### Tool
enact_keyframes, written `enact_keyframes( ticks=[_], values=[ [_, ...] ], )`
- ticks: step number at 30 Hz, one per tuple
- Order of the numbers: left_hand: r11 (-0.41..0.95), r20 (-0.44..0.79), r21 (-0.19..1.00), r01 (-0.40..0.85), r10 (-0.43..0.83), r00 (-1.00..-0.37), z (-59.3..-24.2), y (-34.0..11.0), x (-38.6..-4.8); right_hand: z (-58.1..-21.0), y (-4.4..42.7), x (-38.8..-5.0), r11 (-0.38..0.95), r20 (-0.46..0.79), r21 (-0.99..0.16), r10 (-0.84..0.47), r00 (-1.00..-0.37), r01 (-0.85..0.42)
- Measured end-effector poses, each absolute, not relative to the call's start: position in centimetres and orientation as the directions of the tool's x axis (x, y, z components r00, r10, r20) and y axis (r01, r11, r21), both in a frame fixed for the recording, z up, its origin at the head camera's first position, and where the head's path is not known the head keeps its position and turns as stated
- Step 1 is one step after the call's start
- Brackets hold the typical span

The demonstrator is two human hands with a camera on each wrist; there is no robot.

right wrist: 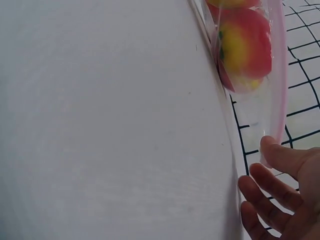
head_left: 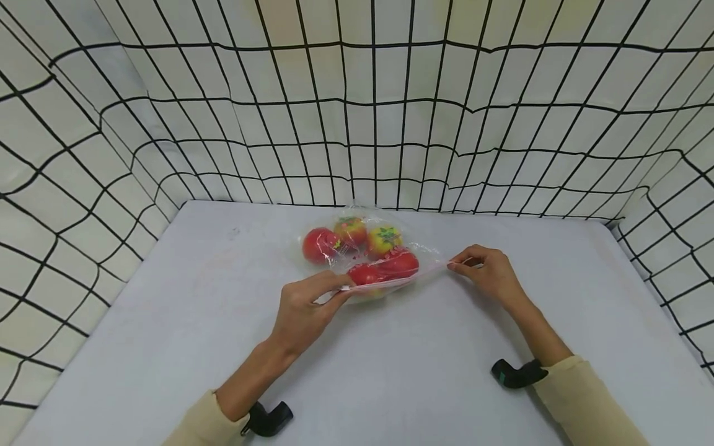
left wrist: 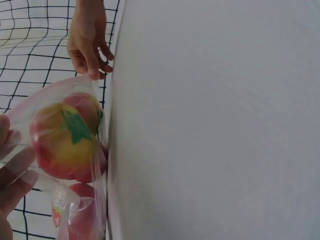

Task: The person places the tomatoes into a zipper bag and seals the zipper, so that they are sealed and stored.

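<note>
A clear zip bag [head_left: 426,251] with a pink zip strip [head_left: 387,285] lies on the table, mouth edge toward me. Inside are several red and yellow fruits with green star-shaped tops, like tomatoes [head_left: 320,245]. My left hand [head_left: 301,310] pinches the strip near its left end between thumb and fingers. At the bag's right corner, my right hand [head_left: 491,272] pinches the other end of the strip. The strip stretches between both hands. In the right wrist view, the right thumb [right wrist: 272,150] presses on the corner while the other fingers are loosely bent.
The white table [head_left: 195,322] extends around the bag on all sides. A black grid net [head_left: 374,145] stands along the back and both sides, before pale walls. Black curved wrist mounts [head_left: 270,419] stick out beside both sleeves.
</note>
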State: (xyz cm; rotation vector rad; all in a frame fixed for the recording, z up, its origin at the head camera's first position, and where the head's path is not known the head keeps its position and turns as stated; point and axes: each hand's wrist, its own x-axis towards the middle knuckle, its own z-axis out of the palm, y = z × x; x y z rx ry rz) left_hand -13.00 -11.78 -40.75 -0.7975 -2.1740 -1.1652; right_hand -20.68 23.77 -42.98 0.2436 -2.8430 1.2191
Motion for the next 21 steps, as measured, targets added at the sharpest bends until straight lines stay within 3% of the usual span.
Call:
enact_keyframes(
  ticks=[12,21],
  values=[
    [0.481,0.643,0.607,0.633,0.171,-0.746,-41.0,-11.5,-13.2,-42.8,22.2,-19.7,0.668,0.204,-0.684,-0.211,-0.956,-0.294],
    [0.477,0.616,0.64,0.602,0.149,-0.774,-41.1,-10.8,-13.2,-41.2,18.9,-18.0,0.69,0.419,-0.531,-0.293,-0.86,-0.493]
  ],
)
